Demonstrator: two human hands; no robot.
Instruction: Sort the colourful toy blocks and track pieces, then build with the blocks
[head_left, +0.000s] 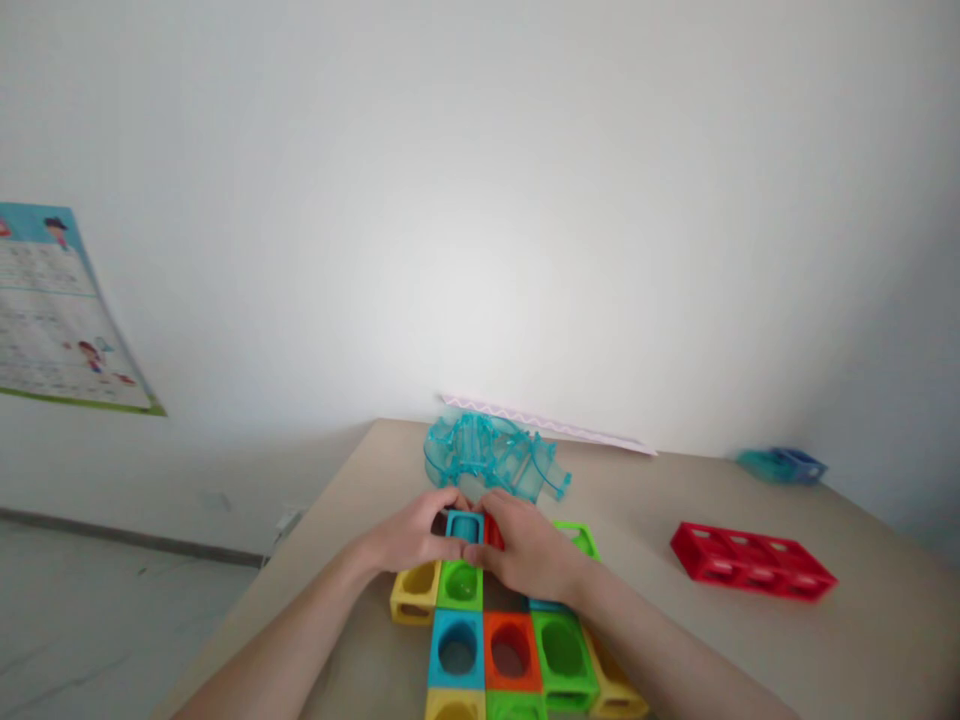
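Note:
My left hand (420, 530) and my right hand (521, 540) are closed around a light-blue hollow block (465, 522) from its two sides. That block sits at the far end of a column, just beyond a green block (460, 585). A red piece shows partly beside the right fingers. Nearer to me, the joined blocks continue with a blue one (456, 645), an orange one (511, 652) and another green one (564, 650), each with a round opening. To the left of the column is a yellow block (415, 592). My right hand and forearm hide some of the blocks.
Translucent teal track pieces (487, 450) lie behind my hands. A red three-section block (752, 562) rests to the right, with a blue piece (797, 466) farther back. A pale strip (555, 425) runs along the wall. At left hangs a poster (67, 310).

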